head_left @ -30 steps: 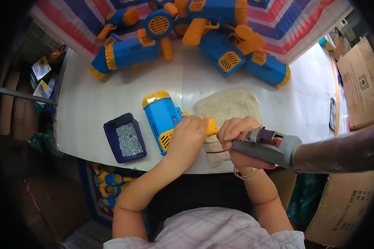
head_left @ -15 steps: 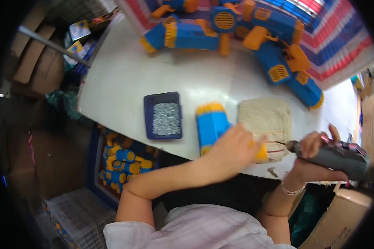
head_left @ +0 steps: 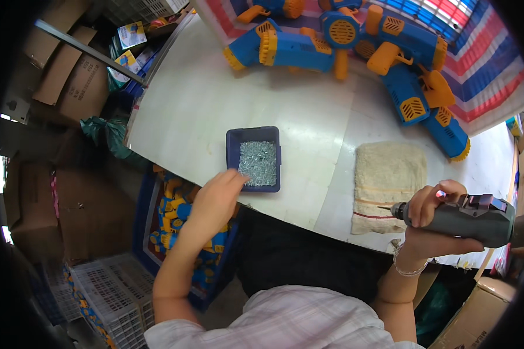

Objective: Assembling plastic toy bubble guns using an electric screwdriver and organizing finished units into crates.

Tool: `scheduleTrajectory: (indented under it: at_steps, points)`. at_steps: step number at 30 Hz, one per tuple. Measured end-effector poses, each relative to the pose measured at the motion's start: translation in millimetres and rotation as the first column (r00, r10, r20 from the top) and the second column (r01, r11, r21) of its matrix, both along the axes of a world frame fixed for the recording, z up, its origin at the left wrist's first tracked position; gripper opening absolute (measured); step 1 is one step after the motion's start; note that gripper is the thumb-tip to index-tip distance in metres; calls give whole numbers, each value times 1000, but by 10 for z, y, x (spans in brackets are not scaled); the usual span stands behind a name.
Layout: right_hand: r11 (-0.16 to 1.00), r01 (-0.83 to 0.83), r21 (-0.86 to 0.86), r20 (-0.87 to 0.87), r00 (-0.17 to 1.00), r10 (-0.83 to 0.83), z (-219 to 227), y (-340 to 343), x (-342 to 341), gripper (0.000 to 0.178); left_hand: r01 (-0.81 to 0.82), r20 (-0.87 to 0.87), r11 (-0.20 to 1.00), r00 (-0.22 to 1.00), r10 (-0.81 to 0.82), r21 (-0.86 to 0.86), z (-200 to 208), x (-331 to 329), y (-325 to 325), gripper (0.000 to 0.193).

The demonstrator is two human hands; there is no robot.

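Observation:
My left hand (head_left: 218, 199) is at the near left corner of a dark blue plastic tray (head_left: 233, 152). Its fingertips are drawn together over the tray's edge; whatever they may pinch is too small to make out. Inside the tray lies a heap of small silvery screws (head_left: 258, 163). On the right, my right hand (head_left: 428, 218) grips a dark grey electric screwdriver (head_left: 471, 223), its thin bit pointing left. That bit is over the lower part of a folded beige towel (head_left: 390, 174).
Several blue and yellow toy guns (head_left: 300, 51) lie along the table's far side by a striped sheet (head_left: 495, 81). Below the table's left edge stands a blue bin (head_left: 142, 232) of blue-yellow pieces. A white crate (head_left: 113, 288) and cardboard box (head_left: 480, 314) flank me.
My left hand has moved left from the blue and yellow toy piece to the screw tray. That piece is gone from the table in front of me. The right hand still holds the screwdriver.

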State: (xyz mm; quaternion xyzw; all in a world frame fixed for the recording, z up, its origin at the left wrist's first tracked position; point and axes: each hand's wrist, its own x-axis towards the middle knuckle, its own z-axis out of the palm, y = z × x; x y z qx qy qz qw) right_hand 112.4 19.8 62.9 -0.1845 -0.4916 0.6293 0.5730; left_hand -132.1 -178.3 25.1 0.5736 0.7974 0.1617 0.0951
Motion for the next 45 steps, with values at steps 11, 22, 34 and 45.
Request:
scheduleTrajectory:
  at_steps: [11, 22, 34, 45]
  points:
    - [986, -162, 25, -57, 985, 164, 91, -131, 7, 86, -162, -86, 987, 983, 161, 4, -246, -75, 401, 5]
    - [975, -180, 132, -176, 963, 202, 268, -153, 59, 69, -122, 972, 992, -235, 5, -35, -204, 1187, 953, 6]
    - [958, -247, 145, -220, 936, 274, 310, -39, 420, 40, 42, 536, 996, -840, 78, -78, -394, 1488, 1161, 23]
    - [994, -96, 59, -273, 956, 108, 184, -92, 503, 95, 27, 37, 751, 997, -69, 660, -288, 377, 3256, 46]
